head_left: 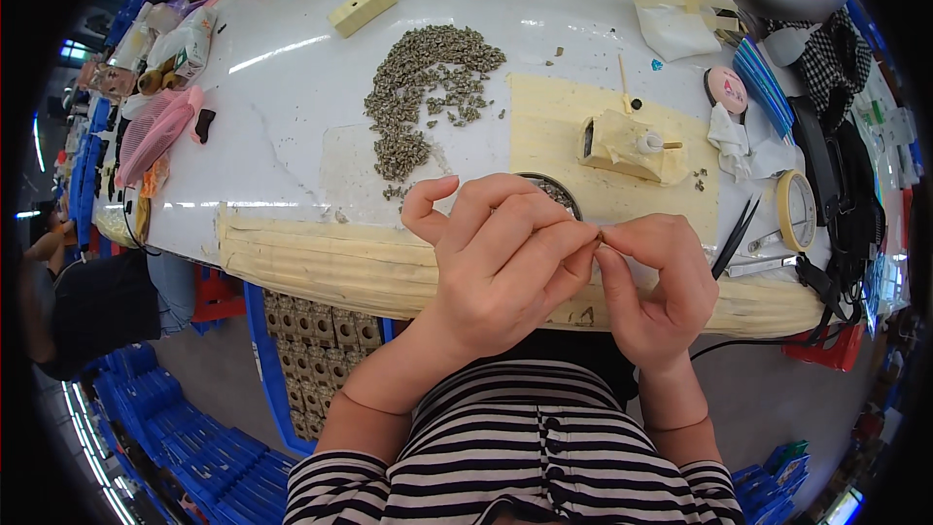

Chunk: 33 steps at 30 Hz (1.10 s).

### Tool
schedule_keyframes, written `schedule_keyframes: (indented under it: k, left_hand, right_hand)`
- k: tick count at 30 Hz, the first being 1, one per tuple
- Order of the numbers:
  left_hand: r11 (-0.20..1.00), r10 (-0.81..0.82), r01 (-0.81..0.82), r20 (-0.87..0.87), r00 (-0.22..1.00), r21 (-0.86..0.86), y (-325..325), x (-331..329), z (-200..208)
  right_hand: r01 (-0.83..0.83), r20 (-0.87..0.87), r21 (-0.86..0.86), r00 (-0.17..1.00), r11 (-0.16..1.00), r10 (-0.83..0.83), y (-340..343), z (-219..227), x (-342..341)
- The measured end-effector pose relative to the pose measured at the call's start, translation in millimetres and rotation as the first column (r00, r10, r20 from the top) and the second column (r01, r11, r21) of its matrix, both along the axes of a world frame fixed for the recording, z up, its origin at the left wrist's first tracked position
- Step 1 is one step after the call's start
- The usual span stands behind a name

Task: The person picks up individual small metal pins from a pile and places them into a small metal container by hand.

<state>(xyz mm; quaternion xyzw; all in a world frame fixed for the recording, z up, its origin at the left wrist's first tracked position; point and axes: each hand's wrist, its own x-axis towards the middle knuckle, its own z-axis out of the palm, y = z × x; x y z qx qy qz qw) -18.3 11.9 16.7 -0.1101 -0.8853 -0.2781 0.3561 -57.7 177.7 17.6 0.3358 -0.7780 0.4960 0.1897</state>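
Observation:
My left hand (pixel 505 267) and my right hand (pixel 663 282) meet over the near edge of the table. Both are closed in a pinch, thumb and forefinger tips together around something tiny and dark that I cannot make out. The left little finger sticks out to the side. Just behind the left fingers is a round dark-rimmed dish (pixel 573 196), partly hidden, with small grey pieces in it. A large heap of small grey metallic pieces (pixel 428 78) lies farther off to the left. Black tweezers (pixel 736 238) rest to the right of my right hand.
A tape-wrapped block (pixel 622 148) holding a small white bottle stands beyond my hands. At right are a masking tape roll (pixel 797 209), a pink round case (pixel 726 89) and blue pens. A pale yellow block (pixel 363 8) lies far back. Below left is a blue crate (pixel 267 360) of metallic parts.

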Motion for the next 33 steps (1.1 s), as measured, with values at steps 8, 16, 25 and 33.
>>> schedule_keyframes:
  k: [8,16,25,33]
  left_hand:
    - [0.991,-0.059,0.058,0.001,0.998,0.118,-5,-3,-1]
    - [0.991,-0.094,0.098,-0.051,0.994,0.086,-7,0,0]
    - [0.990,-0.136,0.138,-0.050,0.989,0.041,-9,1,2]
    - [0.994,-0.095,0.096,-0.027,0.995,0.056,-5,2,0]
  right_hand:
    - [0.057,-0.116,0.063,0.992,0.996,-0.049,-1,-1,3]
    - [-0.098,0.367,-0.208,0.914,0.973,0.171,9,-4,2]
    - [-0.075,0.593,-0.323,0.761,0.944,0.263,12,1,4]
    - [-0.012,0.618,-0.346,0.749,0.938,0.237,10,1,6]
